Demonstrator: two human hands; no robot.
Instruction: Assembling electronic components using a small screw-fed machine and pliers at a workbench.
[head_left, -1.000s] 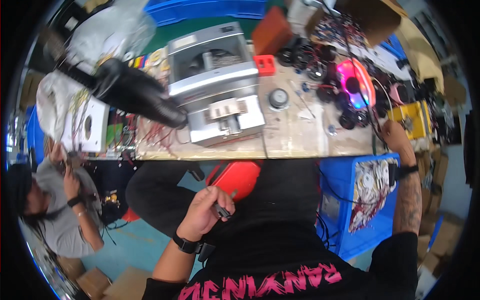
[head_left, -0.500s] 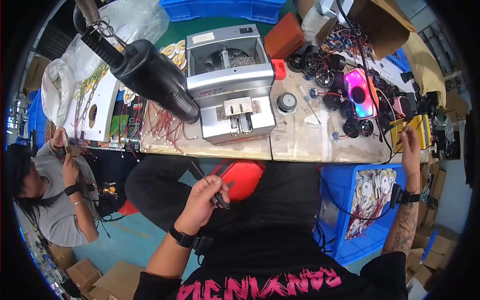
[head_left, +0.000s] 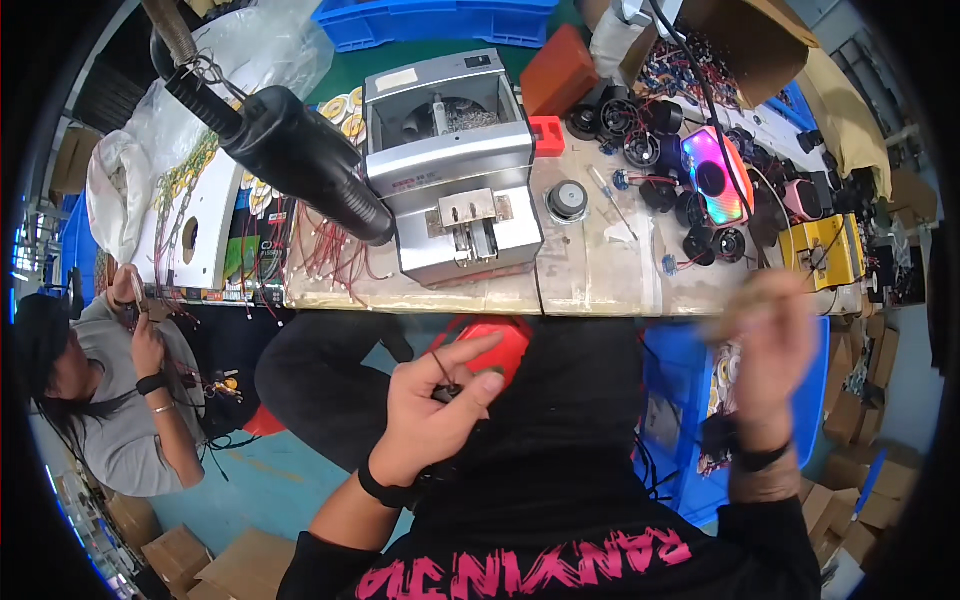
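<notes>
My left hand (head_left: pixel 430 415) is over my lap, its thumb and index finger apart. In its curled fingers is a small black piece (head_left: pixel 447 393) with a thin dark wire or shaft; its kind I cannot make out. Behind that hand is a red rounded surface (head_left: pixel 505 358). Motion smears my right hand (head_left: pixel 768 335), which is in the air by the table's front edge, above the blue crate (head_left: pixel 815 385). Its fingers, and anything in them, cannot be read. Beyond it stands a yellow box-like device (head_left: pixel 832 255) on the table.
A silver machine (head_left: pixel 465 180) with an open hopper stands mid-table, beside a black hanging tool (head_left: pixel 300 160). A round speaker (head_left: pixel 567 201), a lit colourful speaker (head_left: pixel 715 175) and several black parts lie to the right. A seated co-worker (head_left: pixel 120 410) is at the left.
My right hand has come away from the yellow device, leftward and nearer to me. My left hand has turned and shifted slightly right, its thumb and index finger spreading; the black piece stays in it.
</notes>
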